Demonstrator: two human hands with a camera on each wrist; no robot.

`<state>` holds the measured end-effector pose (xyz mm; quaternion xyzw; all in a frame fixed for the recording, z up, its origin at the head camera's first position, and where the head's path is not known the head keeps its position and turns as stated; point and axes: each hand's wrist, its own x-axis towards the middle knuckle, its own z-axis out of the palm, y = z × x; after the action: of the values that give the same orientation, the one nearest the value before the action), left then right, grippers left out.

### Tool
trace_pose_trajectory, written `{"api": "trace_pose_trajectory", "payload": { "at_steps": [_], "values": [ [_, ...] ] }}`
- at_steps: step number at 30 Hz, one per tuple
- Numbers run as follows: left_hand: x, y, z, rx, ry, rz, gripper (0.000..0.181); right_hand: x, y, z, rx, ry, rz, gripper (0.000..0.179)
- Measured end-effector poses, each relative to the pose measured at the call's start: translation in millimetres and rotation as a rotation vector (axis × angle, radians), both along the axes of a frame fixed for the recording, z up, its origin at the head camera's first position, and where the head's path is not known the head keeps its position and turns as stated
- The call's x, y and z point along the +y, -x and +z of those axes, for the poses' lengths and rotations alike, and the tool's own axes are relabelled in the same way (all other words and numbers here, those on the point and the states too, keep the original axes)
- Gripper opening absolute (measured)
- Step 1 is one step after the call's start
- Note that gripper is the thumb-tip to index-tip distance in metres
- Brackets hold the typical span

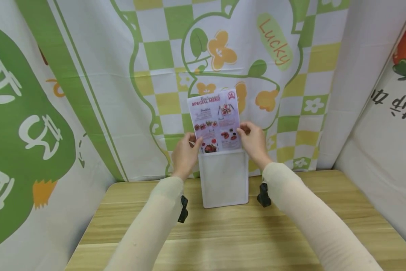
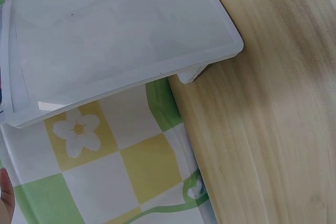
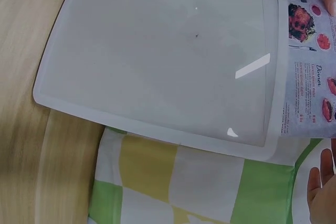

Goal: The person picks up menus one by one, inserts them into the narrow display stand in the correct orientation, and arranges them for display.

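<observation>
A printed restaurant menu sheet [image 1: 216, 122] stands upright just above a white-rimmed display frame [image 1: 224, 180]. My left hand [image 1: 185, 153] pinches the sheet's left edge near its lower corner. Opposite it, my right hand [image 1: 254, 142] pinches the right edge between thumb and fingers. The sheet's lower edge meets the top rim of the frame; whether it has entered a slot cannot be told. A blank pale panel [image 3: 173, 51] fills the frame in the right wrist view. Behind the frame, a white support foot [image 2: 192, 73] shows in the left wrist view.
The frame leans back slightly on a wooden table [image 1: 216, 237]. Close behind it hangs a green, yellow and white patterned cloth [image 1: 162, 56]. More printed cloth [image 1: 379, 150] walls the right side, and another green-and-white cloth [image 1: 30, 120] walls the left.
</observation>
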<state>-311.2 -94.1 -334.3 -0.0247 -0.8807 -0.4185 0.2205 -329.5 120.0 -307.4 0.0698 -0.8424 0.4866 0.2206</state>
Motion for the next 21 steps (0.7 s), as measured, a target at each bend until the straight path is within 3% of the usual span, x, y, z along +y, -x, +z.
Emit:
{"api": "trace_pose_trajectory", "payload": {
  "at_steps": [12,21],
  "values": [
    [3.7,-5.8,-10.2,-0.057,0.047,-0.020,0.030,9,-3.3,-20.2,-0.010,-0.013,0.001,0.022],
    [4.8,-6.7,-16.9,-0.043,0.090,-0.040,0.024,16,-6.2,-35.8,-0.059,-0.018,0.013,0.023]
  ]
}}
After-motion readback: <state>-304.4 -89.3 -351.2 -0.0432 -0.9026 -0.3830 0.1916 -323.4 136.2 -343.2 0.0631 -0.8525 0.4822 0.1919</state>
